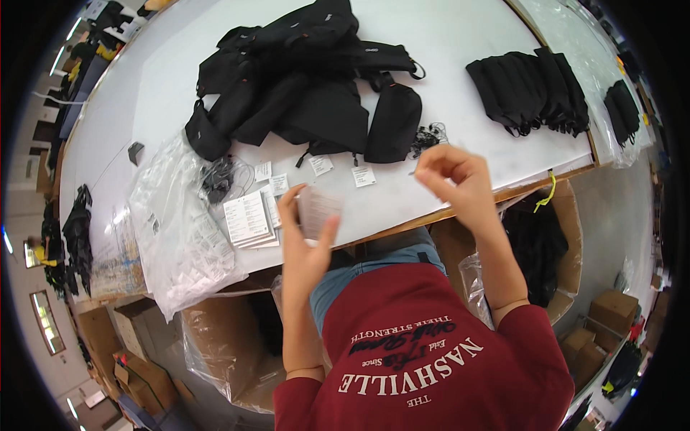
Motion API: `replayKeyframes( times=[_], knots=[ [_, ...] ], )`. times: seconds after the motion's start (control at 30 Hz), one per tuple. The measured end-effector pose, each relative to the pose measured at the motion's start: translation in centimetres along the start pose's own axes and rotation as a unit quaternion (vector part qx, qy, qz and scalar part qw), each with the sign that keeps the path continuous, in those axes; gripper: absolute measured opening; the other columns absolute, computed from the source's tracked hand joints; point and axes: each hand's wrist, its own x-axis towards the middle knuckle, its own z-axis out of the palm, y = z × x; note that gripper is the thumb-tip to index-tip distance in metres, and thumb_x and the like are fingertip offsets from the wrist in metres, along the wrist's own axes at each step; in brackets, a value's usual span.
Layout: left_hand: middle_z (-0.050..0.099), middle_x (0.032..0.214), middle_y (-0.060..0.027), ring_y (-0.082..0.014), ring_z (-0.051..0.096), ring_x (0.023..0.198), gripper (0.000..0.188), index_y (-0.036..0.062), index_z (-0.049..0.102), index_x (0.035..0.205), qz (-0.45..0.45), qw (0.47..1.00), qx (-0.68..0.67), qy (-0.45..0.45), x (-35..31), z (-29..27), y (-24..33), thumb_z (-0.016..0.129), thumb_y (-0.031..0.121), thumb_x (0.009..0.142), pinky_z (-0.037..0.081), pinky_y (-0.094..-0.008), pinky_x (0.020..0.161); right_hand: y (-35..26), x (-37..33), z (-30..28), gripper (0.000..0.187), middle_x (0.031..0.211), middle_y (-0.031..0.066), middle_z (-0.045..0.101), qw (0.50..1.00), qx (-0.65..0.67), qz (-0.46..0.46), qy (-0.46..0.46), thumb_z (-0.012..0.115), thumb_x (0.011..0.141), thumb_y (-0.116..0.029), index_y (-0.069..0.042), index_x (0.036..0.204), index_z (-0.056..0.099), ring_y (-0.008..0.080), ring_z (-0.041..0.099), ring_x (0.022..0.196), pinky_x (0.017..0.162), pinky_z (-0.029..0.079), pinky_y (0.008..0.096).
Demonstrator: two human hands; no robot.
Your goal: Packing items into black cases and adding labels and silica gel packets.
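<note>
My left hand [305, 244] grips a printed paper tag [320, 212], blurred by motion, above the table's near edge. Thumb and fingers of my right hand [460, 179] are pinched together; a thin dark end shows at the fingertips, too small to name. Beside my left hand lies a stack of printed cards [248, 218]. Small white labels [364, 176] are scattered below a heap of black fabric pouches [309, 93]. Just beyond my right hand is a tangle of thin black cords [429, 136], and another dark bundle of cords [218, 179] lies near the stack.
A clear plastic bag [180, 230] full of white labels slumps over the table's left front edge. Flat black pouches [528, 90] lie in an overlapping row at the right. Under the table stand cardboard boxes [568, 237] lined with plastic. A yellow tie [548, 192] hangs at the edge.
</note>
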Motion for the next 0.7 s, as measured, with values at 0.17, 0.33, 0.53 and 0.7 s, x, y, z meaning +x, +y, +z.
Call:
replayKeyframes(
  times=[0.17, 0.33, 0.53, 0.7],
  knots=[
    [0.051, 0.111, -0.0110, -0.0181, 0.053, 0.101, 0.059, 0.0044, 0.037, 0.125, 0.026, 0.999, -0.040, 0.027, -1.2, 3.2, 1.2, 0.071, 0.006, 0.077, 0.043, -0.0295, 0.086, 1.7, -1.6, 4.4, 0.007, 0.058, -0.0037, 0.053, 0.996, -0.053, -0.075, -0.012, 0.069, 0.079, -0.007, -0.004, 0.083, 0.064, 0.0011, 0.044, 0.051, 0.047, 0.033, 0.0181],
    [0.054, 0.100, -0.0078, -0.0138, 0.053, 0.090, 0.036, 0.0027, 0.046, 0.114, 0.014, 0.994, -0.107, 0.003, -1.4, 3.3, 0.3, 0.063, 0.001, 0.083, 0.043, -0.0266, 0.080, 1.7, -2.0, 5.4, 0.009, 0.056, -0.0027, 0.052, 0.979, -0.128, -0.156, 0.004, 0.070, 0.075, -0.002, -0.004, 0.081, 0.064, 0.0032, 0.045, 0.047, 0.044, 0.034, 0.0182],
    [0.055, 0.088, -0.0031, -0.0105, 0.051, 0.073, 0.013, -0.0007, 0.058, 0.097, 0.018, 0.997, -0.059, 0.040, -1.9, 3.3, 0.0, 0.062, 0.001, 0.085, 0.042, -0.0212, 0.070, 2.0, -2.0, 5.7, 0.010, 0.055, -0.0014, 0.051, 0.964, -0.145, -0.218, 0.039, 0.071, 0.074, -0.002, -0.004, 0.081, 0.064, 0.0051, 0.045, 0.044, 0.042, 0.035, 0.0201],
    [0.059, 0.083, -0.0042, -0.0124, 0.055, 0.074, 0.015, -0.0017, 0.060, 0.092, 0.047, 0.993, -0.043, 0.097, -2.2, 4.0, 0.7, 0.067, -0.004, 0.078, 0.043, -0.0221, 0.068, 2.2, -2.3, 5.7, 0.010, 0.056, -0.0009, 0.051, 0.970, -0.151, -0.186, 0.046, 0.072, 0.076, -0.003, -0.003, 0.083, 0.064, 0.0044, 0.046, 0.047, 0.043, 0.035, 0.0198]
  ],
)
